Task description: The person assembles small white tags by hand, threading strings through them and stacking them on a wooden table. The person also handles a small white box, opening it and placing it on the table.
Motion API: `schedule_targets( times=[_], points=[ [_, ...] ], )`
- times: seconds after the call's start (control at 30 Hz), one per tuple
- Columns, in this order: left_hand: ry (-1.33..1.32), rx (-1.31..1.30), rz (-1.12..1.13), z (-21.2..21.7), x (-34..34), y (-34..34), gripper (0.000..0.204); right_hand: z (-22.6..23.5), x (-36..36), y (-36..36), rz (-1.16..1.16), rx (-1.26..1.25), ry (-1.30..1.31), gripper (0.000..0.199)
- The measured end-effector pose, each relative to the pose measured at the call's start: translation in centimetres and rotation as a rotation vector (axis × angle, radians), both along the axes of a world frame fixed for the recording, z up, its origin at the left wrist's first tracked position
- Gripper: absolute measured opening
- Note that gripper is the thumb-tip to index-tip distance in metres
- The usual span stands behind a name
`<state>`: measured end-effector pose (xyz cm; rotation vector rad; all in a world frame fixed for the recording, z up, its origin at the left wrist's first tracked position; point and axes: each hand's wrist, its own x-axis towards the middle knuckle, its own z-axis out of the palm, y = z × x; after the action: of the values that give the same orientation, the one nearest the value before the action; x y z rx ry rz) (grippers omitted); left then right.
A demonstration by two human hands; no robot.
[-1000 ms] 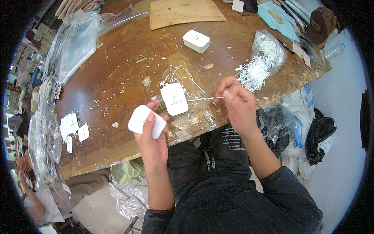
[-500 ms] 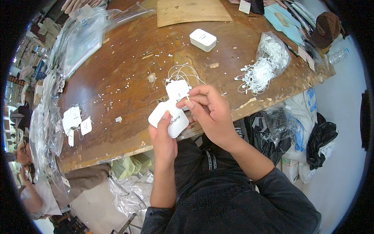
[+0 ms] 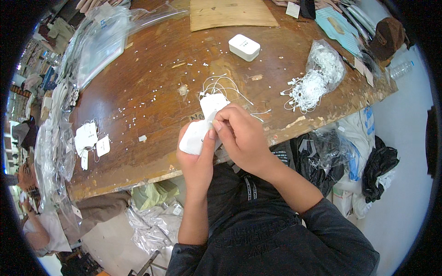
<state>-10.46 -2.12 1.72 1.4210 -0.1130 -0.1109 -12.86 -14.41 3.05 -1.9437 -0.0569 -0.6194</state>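
Observation:
My left hand holds a stack of white paper tags over the near edge of a worn wooden table. My right hand pinches the top of that stack with thumb and fingertips. Just beyond the hands, a pile of strung white tags lies on the table with thin white strings looping away from it. The fingers hide what is between them.
A clear bag of white string loops sits at the right. A small white box and a cardboard sheet lie farther back. Finished tags rest at the left near plastic bags. Another person is at the lower left.
My right hand came in from the right, where it held a string, and now meets the left hand on the tag stack. Both hands sit slightly closer to my body.

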Motion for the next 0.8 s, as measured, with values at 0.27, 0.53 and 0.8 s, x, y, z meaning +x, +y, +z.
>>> schedule_targets(
  times=[0.27,0.53,0.8],
  points=[
    [-0.143,0.091,0.066,0.3,-0.3,0.0,0.021,0.2,0.4,-0.1,0.027,-0.073,0.016,0.005],
    [-0.769,0.446,0.148,-0.1,0.4,0.1,0.026,1.0,-0.2,-0.7,0.102,0.062,0.098,0.007],
    [-1.120,0.819,0.195,-0.3,1.4,1.2,0.032,1.3,-0.8,-1.7,0.218,0.710,0.380,0.014]
  ],
)
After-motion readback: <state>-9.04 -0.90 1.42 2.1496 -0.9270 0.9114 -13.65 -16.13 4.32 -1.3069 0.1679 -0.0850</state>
